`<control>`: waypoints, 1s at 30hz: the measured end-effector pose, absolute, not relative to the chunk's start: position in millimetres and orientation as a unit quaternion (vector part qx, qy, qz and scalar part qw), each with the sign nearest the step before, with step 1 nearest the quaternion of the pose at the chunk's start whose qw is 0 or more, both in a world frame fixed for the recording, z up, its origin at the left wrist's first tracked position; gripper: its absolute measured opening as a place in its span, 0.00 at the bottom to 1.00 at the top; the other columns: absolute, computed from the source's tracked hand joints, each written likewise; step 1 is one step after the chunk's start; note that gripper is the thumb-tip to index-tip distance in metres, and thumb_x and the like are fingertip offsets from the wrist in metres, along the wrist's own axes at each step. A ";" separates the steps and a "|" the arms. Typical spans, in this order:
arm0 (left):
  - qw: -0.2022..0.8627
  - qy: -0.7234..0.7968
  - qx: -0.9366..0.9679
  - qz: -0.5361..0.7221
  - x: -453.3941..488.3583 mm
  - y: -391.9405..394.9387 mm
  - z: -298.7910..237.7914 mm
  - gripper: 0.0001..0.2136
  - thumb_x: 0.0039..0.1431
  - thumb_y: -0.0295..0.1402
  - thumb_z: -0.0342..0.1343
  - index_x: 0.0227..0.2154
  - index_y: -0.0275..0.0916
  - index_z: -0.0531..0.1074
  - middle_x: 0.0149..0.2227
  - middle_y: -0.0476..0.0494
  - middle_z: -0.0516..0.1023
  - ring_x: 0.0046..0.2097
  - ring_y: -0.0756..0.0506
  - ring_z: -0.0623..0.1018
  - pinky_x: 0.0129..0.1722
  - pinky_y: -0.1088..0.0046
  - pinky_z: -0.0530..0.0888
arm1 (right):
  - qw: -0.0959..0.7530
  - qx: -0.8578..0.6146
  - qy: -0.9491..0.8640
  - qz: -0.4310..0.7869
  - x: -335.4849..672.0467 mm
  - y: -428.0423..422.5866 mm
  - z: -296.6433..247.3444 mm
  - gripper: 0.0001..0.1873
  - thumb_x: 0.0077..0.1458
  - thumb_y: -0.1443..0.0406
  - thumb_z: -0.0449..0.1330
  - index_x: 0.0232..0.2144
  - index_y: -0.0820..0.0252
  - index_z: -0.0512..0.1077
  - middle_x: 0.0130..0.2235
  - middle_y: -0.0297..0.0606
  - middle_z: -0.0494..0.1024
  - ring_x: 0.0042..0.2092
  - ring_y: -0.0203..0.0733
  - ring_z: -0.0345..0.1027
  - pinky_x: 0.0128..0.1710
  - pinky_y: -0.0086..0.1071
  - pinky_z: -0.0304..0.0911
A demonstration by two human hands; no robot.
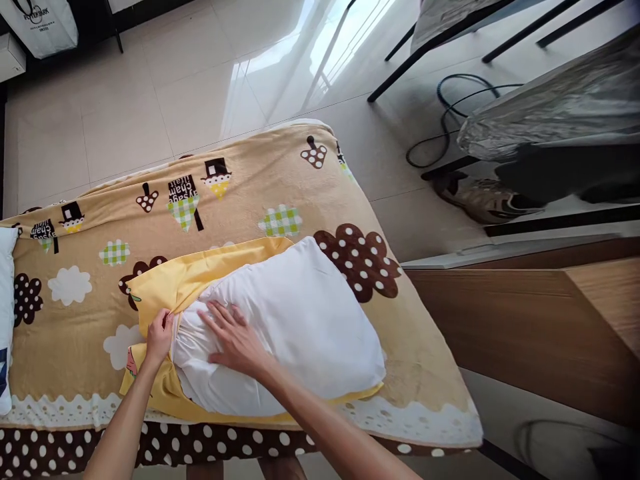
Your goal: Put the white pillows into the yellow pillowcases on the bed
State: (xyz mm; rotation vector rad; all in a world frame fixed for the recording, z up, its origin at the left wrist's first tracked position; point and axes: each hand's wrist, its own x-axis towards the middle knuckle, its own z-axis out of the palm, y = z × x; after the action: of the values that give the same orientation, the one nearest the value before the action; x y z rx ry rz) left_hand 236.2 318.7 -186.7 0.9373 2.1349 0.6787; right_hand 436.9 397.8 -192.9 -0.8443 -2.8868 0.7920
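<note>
A plump white pillow lies on the bed, its fabric bunched into folds at the left end. Yellow printed fabric of a pillowcase shows along its far side, beneath its near edge and beyond its left end. At that left end my left hand is closed, fingers pinched on the edge where yellow and white cloth meet. My right hand rests flat on the white pillow with its fingers spread. What lies under the pillow is mostly hidden.
A tan patterned blanket covers the bed. Another white pillow sits at the left edge. Wooden furniture stands at right, near a shoe and a looped cable on the tiled floor. A bag is at upper left.
</note>
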 end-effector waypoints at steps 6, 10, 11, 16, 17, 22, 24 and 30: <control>0.352 0.794 0.372 0.328 274.6 335.4 -156.9 0.15 0.63 0.44 0.44 0.26 0.40 0.63 0.22 0.54 0.63 0.26 0.52 0.65 0.29 0.78 0.62 | 0.002 -0.228 -0.938 0.260 386.8 391.4 -210.7 0.09 0.61 0.69 0.53 0.35 0.63 0.75 0.34 0.43 0.78 0.41 0.44 0.67 0.42 0.36 0.59; 0.334 0.792 0.363 0.359 267.7 332.8 -156.6 0.15 0.63 0.44 0.45 0.26 0.40 0.64 0.24 0.53 0.64 0.28 0.51 0.66 0.31 0.77 0.64 | 0.037 -0.233 -0.937 0.260 364.2 392.5 -218.1 0.12 0.62 0.68 0.51 0.41 0.63 0.74 0.44 0.45 0.78 0.47 0.45 0.66 0.47 0.37 0.59; 0.344 0.793 0.365 0.346 260.7 329.5 -161.1 0.15 0.62 0.45 0.46 0.27 0.40 0.65 0.25 0.52 0.65 0.29 0.51 0.67 0.32 0.77 0.65 | 0.043 -0.248 -0.933 0.255 365.8 393.5 -218.3 0.13 0.62 0.69 0.51 0.46 0.65 0.73 0.47 0.48 0.77 0.50 0.46 0.65 0.49 0.39 0.59; 0.407 0.782 0.352 0.315 230.5 310.6 -180.9 0.16 0.59 0.48 0.49 0.31 0.39 0.68 0.28 0.49 0.71 0.32 0.48 0.71 0.35 0.73 0.70 | 0.122 -0.292 -0.912 0.261 406.9 367.1 -201.5 0.22 0.60 0.70 0.51 0.57 0.66 0.65 0.59 0.51 0.68 0.62 0.48 0.56 0.58 0.44 0.53; 0.398 0.787 0.347 0.320 229.3 305.5 -180.2 0.16 0.58 0.48 0.49 0.34 0.38 0.69 0.30 0.47 0.72 0.33 0.48 0.72 0.36 0.72 0.70 | 0.143 -0.276 -0.910 0.274 420.5 353.3 -195.8 0.22 0.60 0.70 0.50 0.56 0.63 0.66 0.58 0.49 0.69 0.62 0.47 0.56 0.58 0.43 0.53; 0.246 0.853 0.339 0.311 249.8 252.1 -164.5 0.14 0.57 0.45 0.53 0.36 0.39 0.69 0.31 0.46 0.71 0.35 0.46 0.72 0.39 0.70 0.70 | 0.081 -0.125 -0.931 0.333 484.3 289.7 -184.1 0.29 0.56 0.73 0.50 0.60 0.55 0.62 0.61 0.41 0.67 0.62 0.42 0.57 0.58 0.40 0.54; 0.252 0.874 0.297 0.292 265.7 220.3 -164.4 0.14 0.59 0.47 0.51 0.28 0.40 0.67 0.26 0.49 0.69 0.29 0.48 0.70 0.34 0.73 0.69 | 0.017 -0.119 -0.935 0.332 491.8 284.3 -191.2 0.39 0.50 0.77 0.50 0.64 0.51 0.54 0.65 0.39 0.58 0.64 0.41 0.53 0.59 0.39 0.54; 0.382 0.883 0.199 0.186 292.0 167.6 -186.0 0.18 0.53 0.53 0.52 0.25 0.41 0.67 0.26 0.44 0.76 0.30 0.44 0.76 0.32 0.71 0.69 | 0.000 -0.168 -0.926 0.338 469.7 301.7 -222.9 0.43 0.49 0.80 0.46 0.65 0.48 0.51 0.65 0.34 0.58 0.63 0.38 0.54 0.59 0.37 0.53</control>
State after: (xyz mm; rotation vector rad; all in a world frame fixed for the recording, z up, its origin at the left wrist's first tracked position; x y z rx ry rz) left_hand 292.0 167.6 -186.0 0.5083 2.2534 0.4733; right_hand 469.7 301.7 -222.9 -0.5276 -2.9091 1.0629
